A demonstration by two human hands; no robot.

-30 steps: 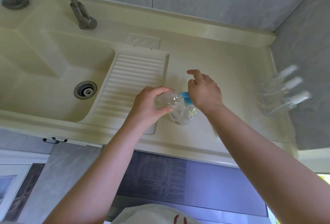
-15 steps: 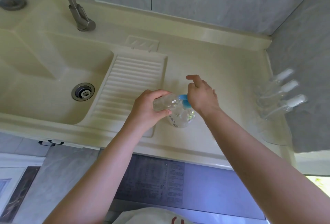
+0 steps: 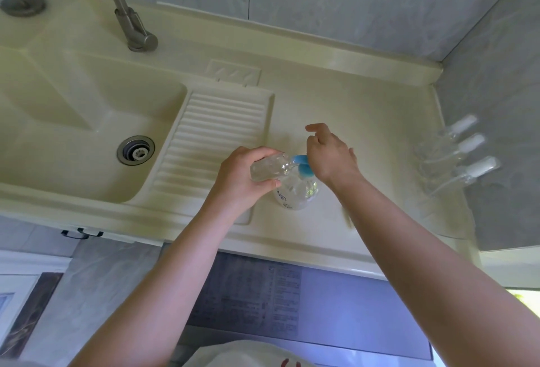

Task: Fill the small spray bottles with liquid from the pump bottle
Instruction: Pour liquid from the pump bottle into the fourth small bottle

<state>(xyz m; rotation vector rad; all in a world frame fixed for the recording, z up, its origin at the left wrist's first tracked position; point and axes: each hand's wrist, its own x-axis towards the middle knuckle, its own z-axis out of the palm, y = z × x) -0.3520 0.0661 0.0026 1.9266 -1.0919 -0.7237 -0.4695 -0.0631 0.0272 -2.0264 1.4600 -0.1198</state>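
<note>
A clear pump bottle with a blue pump head stands on the cream counter, just right of the ribbed drainboard. My left hand grips a small clear spray bottle without its cap, tilted on its side, its open neck at the blue spout. My right hand rests on top of the pump head with the index finger raised; its palm hides the back of the pump. Three more small spray bottles with white caps lie at the counter's right end beside the wall.
A sink basin with a metal drain lies to the left, a steel tap behind it. The ribbed drainboard sits between basin and bottles. Grey tiled walls close the back and right.
Both hands and the two bottles keep the same pose. My right hand looks slightly lower on the pump head than a second ago. The camera view has shifted a little.
</note>
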